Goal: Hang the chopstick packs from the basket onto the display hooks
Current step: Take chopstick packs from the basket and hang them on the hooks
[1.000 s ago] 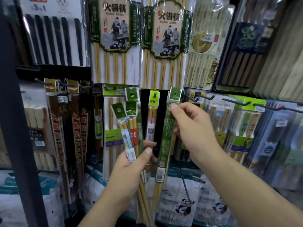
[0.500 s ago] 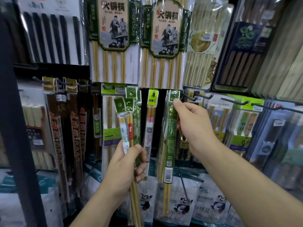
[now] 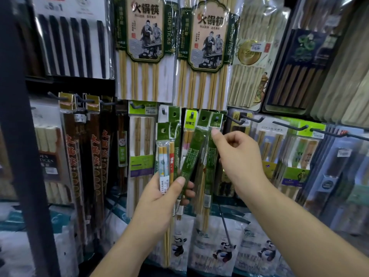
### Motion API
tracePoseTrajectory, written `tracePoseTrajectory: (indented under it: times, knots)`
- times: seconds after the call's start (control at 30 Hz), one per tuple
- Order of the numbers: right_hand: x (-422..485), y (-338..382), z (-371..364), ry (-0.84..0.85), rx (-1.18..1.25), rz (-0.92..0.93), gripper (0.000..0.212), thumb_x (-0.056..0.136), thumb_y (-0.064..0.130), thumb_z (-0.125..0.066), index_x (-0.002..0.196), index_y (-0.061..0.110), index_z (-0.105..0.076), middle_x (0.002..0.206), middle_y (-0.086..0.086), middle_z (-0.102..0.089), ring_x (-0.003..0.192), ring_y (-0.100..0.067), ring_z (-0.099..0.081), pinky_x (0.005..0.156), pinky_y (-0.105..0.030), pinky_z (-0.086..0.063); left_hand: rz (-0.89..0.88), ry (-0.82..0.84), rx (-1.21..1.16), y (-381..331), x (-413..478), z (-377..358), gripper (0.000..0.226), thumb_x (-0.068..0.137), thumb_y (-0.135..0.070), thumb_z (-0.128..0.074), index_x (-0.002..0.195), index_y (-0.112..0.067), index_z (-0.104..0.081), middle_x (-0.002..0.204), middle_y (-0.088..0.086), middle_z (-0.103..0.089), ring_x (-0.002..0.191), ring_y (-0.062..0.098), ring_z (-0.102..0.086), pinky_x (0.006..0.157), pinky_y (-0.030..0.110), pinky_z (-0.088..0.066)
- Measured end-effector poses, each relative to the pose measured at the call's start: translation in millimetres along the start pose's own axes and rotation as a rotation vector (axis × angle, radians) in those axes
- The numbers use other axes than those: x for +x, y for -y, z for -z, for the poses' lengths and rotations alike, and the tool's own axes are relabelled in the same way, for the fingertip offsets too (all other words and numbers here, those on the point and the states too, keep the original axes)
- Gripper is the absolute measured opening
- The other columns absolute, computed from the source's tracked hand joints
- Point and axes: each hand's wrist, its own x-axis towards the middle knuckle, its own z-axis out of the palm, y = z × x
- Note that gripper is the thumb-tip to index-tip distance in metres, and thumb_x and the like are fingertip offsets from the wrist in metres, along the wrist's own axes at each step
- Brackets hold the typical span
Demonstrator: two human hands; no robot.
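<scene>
Noted green chopstick pack point(image 3: 212, 156) now hanging at display hook point(image 3: 237, 121) instead of lifted towards it, right hand point(image 3: 237, 156) curled alongside with hold unconfirmable, left hand point(image 3: 159, 196) clamped round remaining packs point(image 3: 165, 156); judged several outstanding.

Dim, soft focus, glary plastic, warped edges.

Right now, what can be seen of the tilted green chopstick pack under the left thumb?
The tilted green pack is a narrow clear sleeve with a green printed insert and a green header card pierced by a round hole. It slants from upper right down to the left hand, whose thumb pins its lower part against the other packs held there. Its bottom end is hidden.
</scene>
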Motion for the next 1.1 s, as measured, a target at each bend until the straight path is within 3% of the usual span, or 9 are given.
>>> tracePoseTrajectory:
  times: [0.13,0.27,0.33,0.5,0.57,0.67,0.8,0.97,1.1]
  knots:
    - [-17,-3,-2,-0.029,-0.006,0.149,0.026,0.094,0.041,-0.067,0.080,0.021,-0.058,0.065,0.011,-0.053,0.058,0.000,-0.048,0.055,-0.016,-0.042,-0.017,0.019,0.028,0,-1,0,0.010,0.102,-0.015,-0.058,0.108,-0.009,-0.064,0.089,0.006,-0.079,0.076,0.018,-0.075,0.063,0.024,-0.060]
    - [-33,5,-8,0.192,0.087,0.210,0.018,0.099,0.037,-0.060,0.085,0.027,-0.066,0.068,0.002,-0.058,0.061,-0.014,-0.055,0.054,-0.026,-0.048,-0.049,0.036,0.002,-1,0,1,0.014,0.099,-0.018,-0.061,0.107,-0.009,-0.066,0.088,0.010,-0.079,0.075,0.020,-0.076,0.062,0.024,-0.060]
    - [-36,8,-10,0.247,0.152,0.196,0.020,0.100,0.030,-0.061,0.084,0.020,-0.065,0.063,-0.005,-0.052,0.055,-0.015,-0.054,0.047,-0.023,-0.046,-0.062,0.047,-0.017,-1,-1,0,0.023,0.091,-0.027,-0.064,0.106,-0.010,-0.068,0.086,0.008,-0.079,0.074,0.018,-0.075,0.061,0.023,-0.059]
    - [-34,8,-11,0.200,0.170,0.200,0.025,0.101,0.024,-0.060,0.080,0.013,-0.061,0.057,0.001,-0.051,0.050,-0.011,-0.053,0.045,-0.017,-0.044,-0.031,0.059,-0.108,3,-1,0,0.016,0.086,-0.034,-0.066,0.097,-0.031,-0.076,0.103,0.002,-0.079,0.090,0.019,-0.078,0.068,0.030,-0.063]
    - [-28,8,-8,0.133,0.176,0.182,0.030,0.102,0.027,-0.059,0.078,0.008,-0.058,0.057,-0.003,-0.047,0.051,-0.016,-0.049,0.043,-0.018,-0.041,-0.025,0.044,-0.105,5,0,2,0.016,0.086,-0.037,-0.065,0.097,-0.037,-0.077,0.108,-0.005,-0.079,0.099,0.014,-0.076,0.074,0.026,-0.062]
    - [-17,8,-4,0.064,0.174,0.135,0.039,0.103,0.034,-0.057,0.081,0.002,-0.058,0.057,-0.004,-0.041,0.052,-0.018,-0.045,0.042,-0.019,-0.037,-0.020,0.010,-0.083,7,1,4,0.023,0.086,-0.039,-0.063,0.100,-0.030,-0.079,0.099,-0.003,-0.080,0.094,0.010,-0.075,0.075,0.017,-0.057]
    - [-7,7,-2,0.075,0.135,0.091,0.048,0.104,0.039,-0.054,0.079,-0.002,-0.051,0.055,0.000,-0.031,0.052,-0.016,-0.035,0.046,-0.024,-0.032,0.015,0.046,-0.102,7,1,3,0.025,0.087,-0.035,-0.063,0.101,-0.024,-0.080,0.083,-0.002,-0.073,0.077,0.013,-0.070,0.071,0.026,-0.059]
    - [-5,8,-1,0.098,0.120,0.064,0.049,0.103,0.038,-0.056,0.062,0.015,-0.041,0.051,0.006,-0.027,0.047,-0.011,-0.027,0.043,-0.018,-0.028,0.021,0.077,-0.063,8,2,3,0.026,0.097,-0.028,-0.058,0.114,-0.014,-0.074,0.076,-0.001,-0.068,0.070,0.015,-0.065,0.068,0.026,-0.058]
    - [-7,7,-2,0.115,0.123,0.028,0.051,0.103,0.037,-0.057,0.059,0.019,-0.038,0.049,0.009,-0.025,0.045,-0.010,-0.025,0.055,-0.029,-0.036,0.006,0.075,-0.071,10,3,3,0.035,0.090,-0.035,-0.060,0.115,-0.013,-0.073,0.076,0.000,-0.067,0.069,0.016,-0.065,0.066,0.026,-0.057]
